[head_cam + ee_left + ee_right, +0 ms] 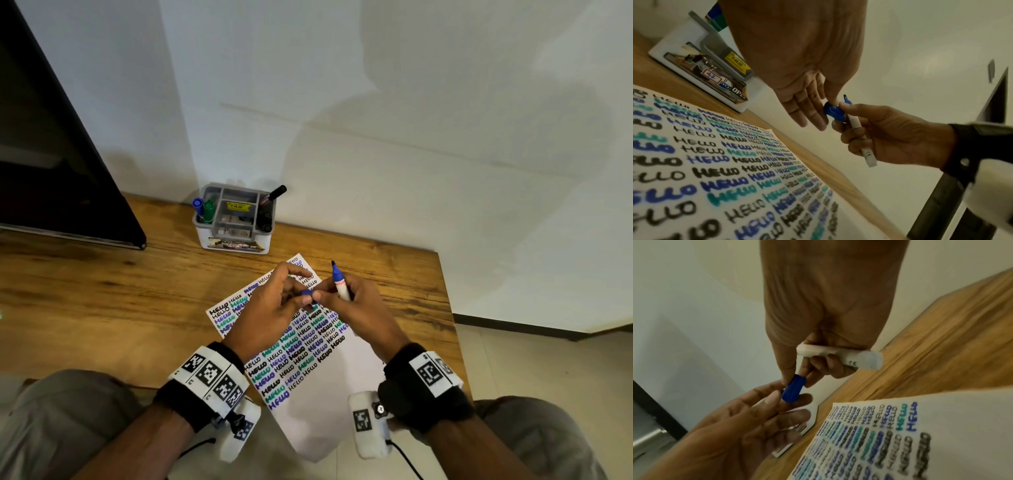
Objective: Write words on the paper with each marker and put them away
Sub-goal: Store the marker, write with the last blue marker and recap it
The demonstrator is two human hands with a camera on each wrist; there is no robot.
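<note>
My right hand [356, 308] grips an uncapped blue marker [340, 284] by its white barrel, tip pointing up and away. Its blue cap [307, 293] sits between both hands above the paper [308, 359]. In the right wrist view my right thumb and forefinger hold one end of the cap [792, 390], while the left hand [748, 421] touches the other end. In the left wrist view the left thumb pinches the cap [833, 111] against its outstretched fingers. The white sheet is filled with rows of "HELLO" in black, blue and green.
A grey-and-white organizer [236, 219] stands behind the paper near the wall, holding a blue marker [197, 205], a green marker [209, 209] and a black marker [272, 197]. A dark panel [51, 154] leans at the left. The wooden table's right edge [445, 308] is near my right hand.
</note>
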